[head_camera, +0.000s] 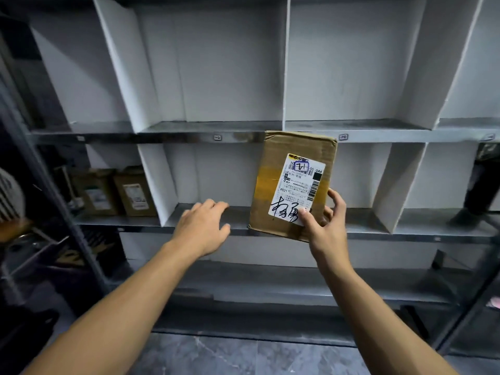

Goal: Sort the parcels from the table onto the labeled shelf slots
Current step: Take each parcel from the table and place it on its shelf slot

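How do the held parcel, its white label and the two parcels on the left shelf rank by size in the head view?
1. The held parcel, largest, though nearest the camera.
2. Its white label.
3. The left shelf parcel and right shelf parcel: alike, not ranked. They sit farther back, so true size is unsure.

Three parcels [293, 185] [98, 193] [135, 194], two hands [201, 228] [327, 228], one shelf [189, 137].

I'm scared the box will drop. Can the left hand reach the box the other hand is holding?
Probably yes. The left hand is open by the shelf edge, beside the parcel that the right hand grips, with nothing between them.
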The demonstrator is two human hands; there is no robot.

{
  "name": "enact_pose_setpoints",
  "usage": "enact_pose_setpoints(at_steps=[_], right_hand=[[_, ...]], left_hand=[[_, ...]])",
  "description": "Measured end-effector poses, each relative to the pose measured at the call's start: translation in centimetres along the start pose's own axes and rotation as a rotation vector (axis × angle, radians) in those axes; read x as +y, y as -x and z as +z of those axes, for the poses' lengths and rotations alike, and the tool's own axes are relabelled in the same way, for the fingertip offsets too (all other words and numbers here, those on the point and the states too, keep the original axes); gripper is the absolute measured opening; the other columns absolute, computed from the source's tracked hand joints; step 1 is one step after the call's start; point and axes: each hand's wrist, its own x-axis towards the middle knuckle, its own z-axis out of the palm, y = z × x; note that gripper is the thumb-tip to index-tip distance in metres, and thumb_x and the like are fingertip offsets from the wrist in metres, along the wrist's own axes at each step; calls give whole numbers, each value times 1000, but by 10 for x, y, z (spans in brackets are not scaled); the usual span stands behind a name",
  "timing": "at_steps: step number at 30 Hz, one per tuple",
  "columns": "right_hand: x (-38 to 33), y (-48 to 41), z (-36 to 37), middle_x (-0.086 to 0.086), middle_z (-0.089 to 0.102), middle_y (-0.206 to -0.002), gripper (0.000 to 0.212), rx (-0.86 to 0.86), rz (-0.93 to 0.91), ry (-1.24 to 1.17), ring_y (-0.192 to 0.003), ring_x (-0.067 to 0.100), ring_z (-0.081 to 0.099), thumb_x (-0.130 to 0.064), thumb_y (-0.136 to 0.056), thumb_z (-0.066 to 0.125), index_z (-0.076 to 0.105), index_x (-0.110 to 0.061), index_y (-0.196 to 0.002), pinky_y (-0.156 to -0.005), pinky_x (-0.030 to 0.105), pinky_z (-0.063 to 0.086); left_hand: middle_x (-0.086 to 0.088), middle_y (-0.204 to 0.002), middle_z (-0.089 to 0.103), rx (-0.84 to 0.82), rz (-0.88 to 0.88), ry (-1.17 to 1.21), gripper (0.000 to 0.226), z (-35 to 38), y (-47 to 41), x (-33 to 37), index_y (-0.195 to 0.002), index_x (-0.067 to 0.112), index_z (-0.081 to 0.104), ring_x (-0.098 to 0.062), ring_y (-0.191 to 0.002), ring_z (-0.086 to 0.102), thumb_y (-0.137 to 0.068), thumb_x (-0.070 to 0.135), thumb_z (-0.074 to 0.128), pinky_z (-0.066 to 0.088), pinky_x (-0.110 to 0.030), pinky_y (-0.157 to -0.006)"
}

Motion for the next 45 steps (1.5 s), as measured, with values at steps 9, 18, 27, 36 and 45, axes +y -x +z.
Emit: enact_pose_setpoints(at_steps=[9,18,27,36,45], right_hand=[[-8,-5,143,-5,62,-130,67,-85,-78,-52,-117,15,63,-34,-87,76,35,-46,-140,-95,46,57],[-52,-49,221,-9,61,-126,67,-87,-202,-19,-111,6,62,-34,-90,73,33,-44,-142,-95,39,57],[-77,-137,306,-10,59,-121,67,-136,-325,-50,-109,12,65,-34,-90,71,30,-43,-142,-87,39,61],[-67,-240,367,-11,60,-118,65,-165,-367,40,-111,13,63,-34,-90,71,31,-45,-140,-94,41,57],[-33,-300,403,0,59,-131,68,-161,-366,217,-121,20,56,-35,-89,73,32,-40,-144,-103,44,50]], left_hand=[[1,-138,48,37,-46,-15,52,-29,-5,-127,-142,29,39,-24,-124,46,-93,46,48,40,-42,-102],[1,-137,48,80,-43,14,51,-47,-38,-186,-142,28,39,-22,-124,45,-94,42,48,41,-42,-102],[0,-137,48,173,-64,-20,52,-61,-111,-228,-141,29,40,-24,-122,46,-93,45,48,41,-42,-100],[3,-132,51,279,-52,-10,46,-72,-200,-260,-137,31,44,-21,-117,47,-93,43,49,40,-42,-101],[7,-137,47,315,-29,23,46,-49,-253,-282,-139,30,43,-17,-126,43,-95,42,48,37,-39,-104]])
